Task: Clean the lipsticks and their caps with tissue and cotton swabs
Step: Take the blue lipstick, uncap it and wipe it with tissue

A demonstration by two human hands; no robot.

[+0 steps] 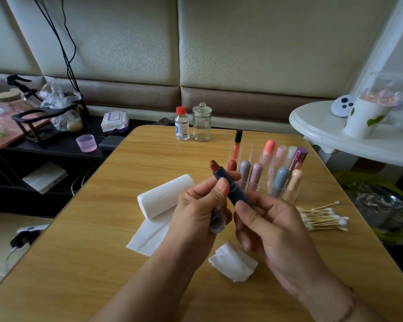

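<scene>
Both hands are raised over the middle of the wooden desk (84, 240), working on one uncapped lipstick (230, 185) with a dark blue tube, tilted so its brown-red bullet points up and away from the person. The left hand (196, 210) pinches the upper part of the tube between thumb and forefinger, while its lower fingers curl round the matching dark cap (216, 223), whose open end faces the camera. The right hand (269, 225) grips the lower end of the tube with curled fingers. Just behind the left hand lies a roll of white tissue (164, 196), its loose end trailing toward the near edge of the desk. A folded piece of tissue (234, 263) lies flat on the desk below the right hand. To the right of that hand, a loose heap of wooden-stemmed cotton swabs (321, 217) rests near the desk's right edge. Beyond the hands stands a clear acrylic organiser (269, 168) holding capped lipsticks in pastel shades, a purple metallic one and a lip gloss with a black top. At the far edge of the desk a small clear bottle with a red cap (181, 124) stands just beside a lidded glass jar (202, 123).
</scene>
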